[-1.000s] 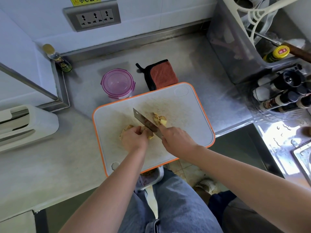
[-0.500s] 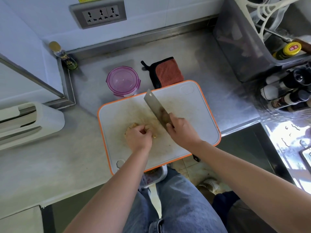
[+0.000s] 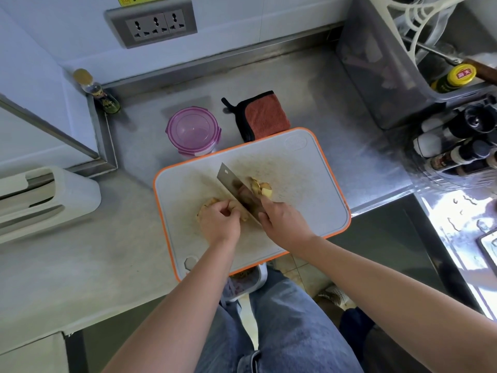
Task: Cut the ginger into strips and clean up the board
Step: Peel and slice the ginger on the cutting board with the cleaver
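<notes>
The ginger [image 3: 208, 203] is pressed onto the board [image 3: 317, 211] by the left grip [image 3: 219, 224], which is curled over it. The knife [image 3: 231, 181] is clasped in the right grip [image 3: 282, 224]; its blade lies diagonally, just right of the ginger.

We are in a kitchen. We see a shiny steel surface [image 3: 309, 84], a chopping board [image 3: 309, 205] with an orange edge, sauce bottles [image 3: 454, 154] standing together, a pink-lidded tub [image 3: 193, 130] and wall sockets [image 3: 154, 24].

Bright, even daylight. Hard glare on the wet steel table [image 3: 454, 214] at right. Shadows soft. Edges bowed by wide-angle lens; detail slightly soft.
</notes>
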{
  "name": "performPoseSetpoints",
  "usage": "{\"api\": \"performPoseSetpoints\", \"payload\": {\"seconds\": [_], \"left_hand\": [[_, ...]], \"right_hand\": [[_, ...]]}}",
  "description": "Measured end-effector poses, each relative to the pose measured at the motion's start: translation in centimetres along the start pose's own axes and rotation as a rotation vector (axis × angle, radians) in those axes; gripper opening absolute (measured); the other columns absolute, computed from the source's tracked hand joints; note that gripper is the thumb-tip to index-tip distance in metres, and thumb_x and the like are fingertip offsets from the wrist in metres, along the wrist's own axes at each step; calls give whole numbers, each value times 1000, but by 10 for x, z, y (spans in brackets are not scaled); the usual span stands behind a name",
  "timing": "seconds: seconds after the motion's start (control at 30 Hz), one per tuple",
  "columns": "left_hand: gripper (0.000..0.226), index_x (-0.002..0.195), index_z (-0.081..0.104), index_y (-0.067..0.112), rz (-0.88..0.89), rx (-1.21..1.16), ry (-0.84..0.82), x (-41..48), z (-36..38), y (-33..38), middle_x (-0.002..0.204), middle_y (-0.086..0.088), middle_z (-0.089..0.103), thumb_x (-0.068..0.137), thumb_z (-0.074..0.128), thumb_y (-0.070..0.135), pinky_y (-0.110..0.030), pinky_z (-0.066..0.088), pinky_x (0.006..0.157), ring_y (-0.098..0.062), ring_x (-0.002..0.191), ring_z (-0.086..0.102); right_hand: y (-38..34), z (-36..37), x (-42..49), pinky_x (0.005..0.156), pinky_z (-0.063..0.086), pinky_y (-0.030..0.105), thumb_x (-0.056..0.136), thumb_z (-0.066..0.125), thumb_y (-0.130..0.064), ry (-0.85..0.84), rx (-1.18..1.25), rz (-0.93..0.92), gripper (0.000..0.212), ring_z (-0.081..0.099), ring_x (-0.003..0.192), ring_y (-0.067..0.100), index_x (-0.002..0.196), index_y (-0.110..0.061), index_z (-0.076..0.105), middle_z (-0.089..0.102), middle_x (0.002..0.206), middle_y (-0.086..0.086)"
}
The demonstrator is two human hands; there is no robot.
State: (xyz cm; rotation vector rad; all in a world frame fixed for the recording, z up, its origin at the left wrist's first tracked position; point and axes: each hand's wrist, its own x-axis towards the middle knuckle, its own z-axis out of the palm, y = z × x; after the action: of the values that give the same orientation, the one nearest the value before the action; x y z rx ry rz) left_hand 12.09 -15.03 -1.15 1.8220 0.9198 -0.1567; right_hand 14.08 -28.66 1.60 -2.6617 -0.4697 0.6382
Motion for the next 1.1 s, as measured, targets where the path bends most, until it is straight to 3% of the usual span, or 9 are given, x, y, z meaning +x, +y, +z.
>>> {"api": "performPoseSetpoints", "payload": {"seconds": [0.07,0.13,0.2,0.33,0.67,0.9,0.97,1.03,1.1], "left_hand": [[30,66,63,39,-27,-38,-4,3,1,-4,78,9,69,77,73,13,-39,59,77,-20,80,69],[20,70,67,33,-39,-30,-3,4,2,-5,79,7,71,76,74,15,-41,59,77,-20,79,70],[6,73,72,22,-19,5,-9,4,2,-5,74,5,72,75,73,16,-35,58,71,-19,74,69],[9,71,73,17,30,74,-20,2,3,-5,67,4,70,76,65,16,-25,43,55,-18,68,66],[12,70,73,18,25,73,-11,2,3,-5,65,5,70,78,65,16,-27,47,56,-16,65,66],[11,73,73,17,56,127,4,-1,2,-1,66,5,68,81,66,18,-16,29,45,-10,58,56],[10,76,74,18,44,122,0,1,3,-2,70,5,70,81,65,18,-15,36,48,-8,61,59],[10,77,75,18,21,82,-5,5,4,-7,71,6,72,80,65,18,-27,53,59,-11,66,66],[10,75,74,19,-3,61,-10,5,5,-7,69,6,72,79,65,18,-35,58,67,-13,68,68]], "right_hand": [[6,-3,-1,55,39,35,98,41,-18,42,63,39,14,51,66,29,107,-8,44,53,75,9],[8,-8,-2,53,39,36,97,42,-17,68,123,52,8,47,60,27,101,-10,43,49,70,7],[4,-12,-4,51,36,35,96,43,-16,70,129,3,6,45,57,26,97,-10,42,47,66,4],[-7,-15,-8,50,31,33,95,42,-15,54,108,-44,8,43,57,27,96,-7,45,41,60,2],[-13,-16,-12,54,32,32,98,39,-18,42,81,1,17,45,63,25,109,-6,45,41,67,1],[-15,-15,-15,55,35,34,97,40,-18,42,99,20,17,47,66,25,109,-6,46,44,69,2],[-17,-17,-15,55,37,35,97,39,-17,83,111,35,14,50,66,29,105,-6,45,49,71,7],[-15,-20,-11,56,44,38,97,40,-15,154,155,75,12,54,69,33,103,-7,44,58,78,12],[-11,-23,-7,62,50,42,96,40,-16,166,196,82,12,59,74,33,105,-9,44,64,87,12]]}}
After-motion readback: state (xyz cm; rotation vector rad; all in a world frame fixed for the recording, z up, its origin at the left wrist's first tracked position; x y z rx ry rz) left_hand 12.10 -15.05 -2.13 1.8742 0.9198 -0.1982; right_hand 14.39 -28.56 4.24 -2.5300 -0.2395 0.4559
